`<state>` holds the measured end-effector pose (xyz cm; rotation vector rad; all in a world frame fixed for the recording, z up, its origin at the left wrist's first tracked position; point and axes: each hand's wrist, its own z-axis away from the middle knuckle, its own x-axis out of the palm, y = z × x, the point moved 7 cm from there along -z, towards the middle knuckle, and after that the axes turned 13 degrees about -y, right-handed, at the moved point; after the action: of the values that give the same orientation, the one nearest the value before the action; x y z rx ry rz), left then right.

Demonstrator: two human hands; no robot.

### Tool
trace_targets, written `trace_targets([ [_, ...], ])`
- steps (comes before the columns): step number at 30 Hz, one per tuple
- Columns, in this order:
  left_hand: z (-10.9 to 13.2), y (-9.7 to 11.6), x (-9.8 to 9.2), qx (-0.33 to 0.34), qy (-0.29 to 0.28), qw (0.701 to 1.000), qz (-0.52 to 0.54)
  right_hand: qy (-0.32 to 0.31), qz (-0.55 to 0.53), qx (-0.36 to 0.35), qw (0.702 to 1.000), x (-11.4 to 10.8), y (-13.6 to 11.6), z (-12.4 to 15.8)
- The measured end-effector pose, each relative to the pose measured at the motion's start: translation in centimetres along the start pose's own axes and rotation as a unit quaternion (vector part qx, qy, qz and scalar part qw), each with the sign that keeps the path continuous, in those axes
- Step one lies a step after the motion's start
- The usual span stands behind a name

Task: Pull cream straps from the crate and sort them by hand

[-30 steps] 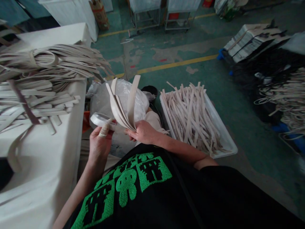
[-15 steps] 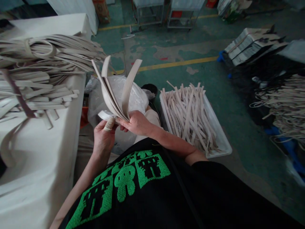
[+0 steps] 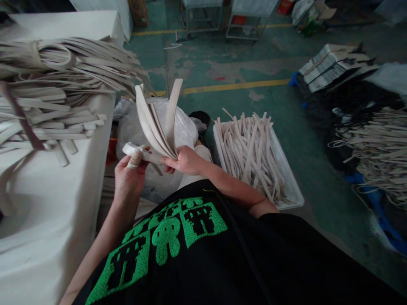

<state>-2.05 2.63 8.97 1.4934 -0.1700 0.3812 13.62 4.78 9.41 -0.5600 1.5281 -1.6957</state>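
Observation:
My right hand [image 3: 187,161] is closed around the lower ends of several flat beige strips [image 3: 155,125], which fan upward and bend outward. Left of it, my left hand [image 3: 132,171], with tape around the thumb, pinches a pale strip [image 3: 154,157] that runs across to the right hand. A white curled end [image 3: 129,148] sticks out past the left fingers. Whether this end belongs to the same strip I cannot tell. Behind the hands bulges a clear plastic bag [image 3: 186,123].
On my left a white-covered table [image 3: 57,203] bears piled beige strips [image 3: 57,106]. A white plastic bin [image 3: 294,186] full of narrow strips stands on the floor at right. Further right lie more strip bundles [image 3: 381,148]. Wheeled carts [image 3: 203,19] stand at the back.
My hands have moved apart, the left one leftward, and a stretch of pale strip now shows between them. The fanned strips have swung closer together in the right hand.

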Motion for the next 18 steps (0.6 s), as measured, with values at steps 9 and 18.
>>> trace_targets([
  [9, 0.9, -1.8, 2.0, -0.063, -0.076, 0.995, 0.015, 0.008, -0.05, -0.001, 0.999, 0.4, 0.1, -0.6],
  [18, 1.2, -0.8, 0.4, -0.105, -0.046, 0.992, 0.044, 0.171, -0.167, -0.085, 0.967, -4.5, 1.8, -1.2],
])
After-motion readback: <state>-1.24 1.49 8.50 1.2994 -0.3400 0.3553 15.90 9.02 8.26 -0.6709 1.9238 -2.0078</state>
